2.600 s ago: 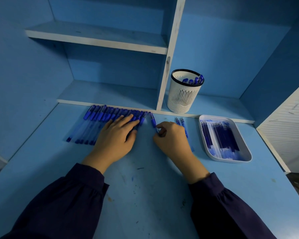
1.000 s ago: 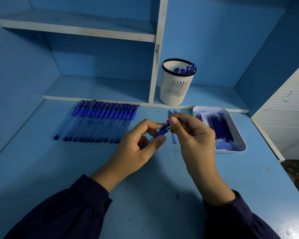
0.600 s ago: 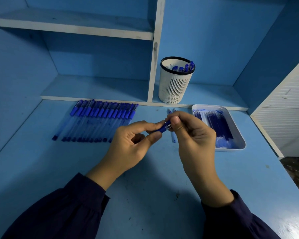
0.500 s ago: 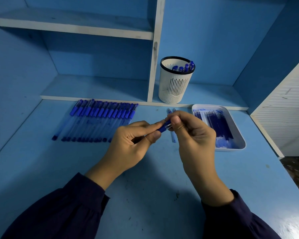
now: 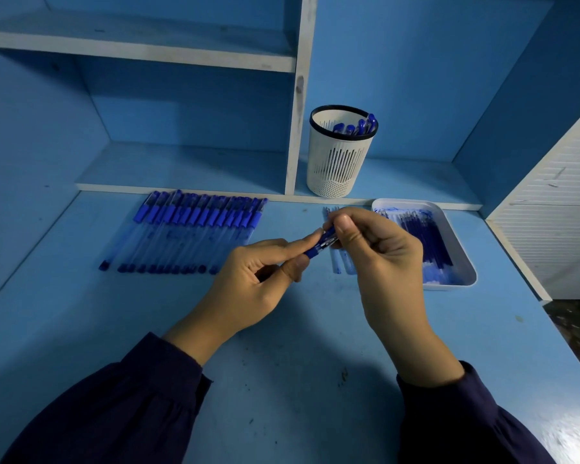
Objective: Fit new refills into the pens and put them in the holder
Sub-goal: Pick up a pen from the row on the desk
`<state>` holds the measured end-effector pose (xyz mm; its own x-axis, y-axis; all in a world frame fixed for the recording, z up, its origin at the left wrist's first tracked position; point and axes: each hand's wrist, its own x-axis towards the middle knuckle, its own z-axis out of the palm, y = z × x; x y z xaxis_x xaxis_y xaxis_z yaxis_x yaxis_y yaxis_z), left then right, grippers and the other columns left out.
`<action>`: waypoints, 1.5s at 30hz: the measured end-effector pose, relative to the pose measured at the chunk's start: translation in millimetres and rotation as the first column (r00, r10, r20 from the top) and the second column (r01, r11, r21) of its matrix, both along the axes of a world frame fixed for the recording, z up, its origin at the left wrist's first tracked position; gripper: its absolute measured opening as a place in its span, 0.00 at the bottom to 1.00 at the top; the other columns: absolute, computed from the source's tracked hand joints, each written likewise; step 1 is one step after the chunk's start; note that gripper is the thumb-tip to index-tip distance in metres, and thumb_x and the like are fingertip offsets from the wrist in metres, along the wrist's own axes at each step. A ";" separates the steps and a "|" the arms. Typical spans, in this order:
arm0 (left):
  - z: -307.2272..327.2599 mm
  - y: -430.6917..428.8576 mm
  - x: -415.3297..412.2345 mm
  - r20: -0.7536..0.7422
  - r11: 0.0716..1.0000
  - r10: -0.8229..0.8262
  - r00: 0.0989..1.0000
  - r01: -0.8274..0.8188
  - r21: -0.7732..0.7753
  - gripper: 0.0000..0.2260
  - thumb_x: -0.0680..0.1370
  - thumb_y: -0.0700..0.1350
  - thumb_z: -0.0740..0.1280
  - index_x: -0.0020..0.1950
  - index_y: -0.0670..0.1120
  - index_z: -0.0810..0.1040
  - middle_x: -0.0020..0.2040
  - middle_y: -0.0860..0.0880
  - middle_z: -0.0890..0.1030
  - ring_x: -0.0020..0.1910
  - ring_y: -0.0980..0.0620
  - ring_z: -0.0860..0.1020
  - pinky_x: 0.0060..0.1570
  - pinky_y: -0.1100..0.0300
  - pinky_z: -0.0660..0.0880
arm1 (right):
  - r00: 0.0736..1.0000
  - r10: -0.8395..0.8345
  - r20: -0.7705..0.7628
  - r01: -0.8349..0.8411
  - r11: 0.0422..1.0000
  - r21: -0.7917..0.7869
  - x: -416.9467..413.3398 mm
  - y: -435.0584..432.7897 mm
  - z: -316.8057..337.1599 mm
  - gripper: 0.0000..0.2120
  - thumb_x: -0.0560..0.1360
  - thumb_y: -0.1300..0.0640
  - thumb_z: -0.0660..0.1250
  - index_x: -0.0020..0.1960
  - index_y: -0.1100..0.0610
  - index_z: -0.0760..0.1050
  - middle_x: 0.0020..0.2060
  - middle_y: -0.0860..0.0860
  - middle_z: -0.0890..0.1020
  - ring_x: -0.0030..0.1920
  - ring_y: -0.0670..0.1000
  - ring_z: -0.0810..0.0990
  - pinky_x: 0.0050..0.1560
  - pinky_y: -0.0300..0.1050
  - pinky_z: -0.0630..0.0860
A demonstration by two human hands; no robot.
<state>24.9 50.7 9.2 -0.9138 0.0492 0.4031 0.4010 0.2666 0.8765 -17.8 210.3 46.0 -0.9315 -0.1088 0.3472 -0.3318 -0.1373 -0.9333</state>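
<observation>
The blue desk [image 5: 282, 390] was hemmed in at the back by the white-edged lip of a low shelf [image 5: 188, 169], on the left by a blue side wall, and on the right by a white slatted panel [image 5: 556, 212] that cut in along the desk's right edge. An upright divider [image 5: 296, 128] rose from the low shelf, and an upper shelf [image 5: 141, 45] jutted out to its left. A stretch of desk surface lay open between the two dark sleeves and out to the near left. Both hands were raised over the middle of the desk with one pen [image 5: 320, 244] between them. The left hand [image 5: 248, 289] pinched its lower barrel between thumb and forefinger, and the right hand [image 5: 385, 259] had thumb and fingertips closed round its upper end. The pen sloped up to the right, dark blue with a short clear section showing between the hands. A row of pens [image 5: 188, 229] lay side by side against the shelf lip on the left, clear barrels with blue grips and blue tips. Loose refills [image 5: 339, 262] lay just beyond the right hand, beside a white tray [image 5: 462, 262] holding more refills [image 5: 422, 236]. The white slotted holder [image 5: 340, 155] stood on the low shelf right of the divider, with blue pen ends [image 5: 362, 125] leaning at its rim.
</observation>
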 end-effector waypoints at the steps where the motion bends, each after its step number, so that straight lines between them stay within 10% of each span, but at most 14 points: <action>1: -0.3 0.9 -0.2 0.008 1.000 0.006 1.000 -0.006 -0.003 0.15 0.80 0.46 0.67 0.67 0.56 0.78 0.40 0.49 0.80 0.38 0.48 0.77 0.41 0.49 0.76 | 1.000 0.001 0.005 -0.001 1.000 0.011 -1.1 1.1 1.1 0.05 0.75 0.63 0.67 0.46 0.63 0.81 0.35 0.48 0.83 0.36 0.45 0.79 0.41 0.35 0.75; 6: -1.5 3.1 0.0 0.063 0.997 0.068 0.996 -0.067 -0.023 0.15 0.80 0.49 0.67 0.67 0.59 0.76 0.44 0.53 0.80 0.26 0.51 0.66 0.27 0.63 0.67 | 0.998 -0.064 0.029 0.064 0.998 -0.021 -6.3 5.4 2.7 0.03 0.75 0.59 0.68 0.46 0.57 0.81 0.37 0.49 0.82 0.38 0.46 0.78 0.43 0.40 0.75; 13: -0.5 -5.8 -3.1 0.058 0.961 0.272 0.960 -0.274 0.025 0.09 0.78 0.46 0.72 0.54 0.59 0.81 0.46 0.60 0.82 0.31 0.59 0.71 0.33 0.68 0.70 | 0.963 -0.097 0.251 0.111 0.993 -0.043 -15.3 2.7 -10.2 0.08 0.79 0.61 0.63 0.50 0.59 0.81 0.35 0.51 0.82 0.38 0.46 0.79 0.46 0.36 0.77; 24: -3.9 -14.6 -6.7 -0.036 0.922 0.384 0.922 -0.386 -0.037 0.09 0.76 0.51 0.71 0.55 0.60 0.82 0.50 0.60 0.85 0.50 0.53 0.83 0.49 0.46 0.80 | 0.974 0.134 -0.185 0.043 0.687 0.726 -7.6 -14.7 -48.9 0.09 0.73 0.63 0.70 0.52 0.58 0.82 0.43 0.52 0.81 0.42 0.49 0.78 0.45 0.28 0.70; 29: -7.1 -19.2 -8.9 -0.094 0.920 0.377 0.921 -0.384 -0.079 0.09 0.77 0.54 0.70 0.56 0.60 0.81 0.52 0.59 0.84 0.53 0.55 0.82 0.53 0.50 0.80 | 0.977 0.113 -0.180 0.045 0.719 0.694 -9.5 -13.1 -48.1 0.10 0.74 0.61 0.70 0.55 0.59 0.81 0.45 0.50 0.80 0.43 0.47 0.78 0.48 0.37 0.75; 36: -10.9 -20.1 -12.3 -0.276 0.877 0.337 0.900 -0.407 -0.257 0.10 0.77 0.49 0.71 0.58 0.52 0.84 0.49 0.61 0.83 0.44 0.58 0.80 0.43 0.56 0.78 | 0.979 0.125 0.159 -0.161 0.958 0.236 -5.0 -4.7 -19.4 0.07 0.76 0.55 0.66 0.51 0.56 0.79 0.40 0.56 0.83 0.41 0.51 0.80 0.45 0.44 0.77; 45: -16.2 -21.1 -14.0 -0.333 0.855 0.259 0.907 -0.376 -0.357 0.10 0.77 0.49 0.71 0.57 0.51 0.85 0.47 0.57 0.84 0.42 0.56 0.81 0.41 0.53 0.79 | 0.994 0.094 -0.061 -0.062 0.915 0.399 -9.1 -0.7 -25.3 0.03 0.77 0.62 0.68 0.44 0.59 0.76 0.32 0.49 0.80 0.33 0.43 0.78 0.40 0.41 0.76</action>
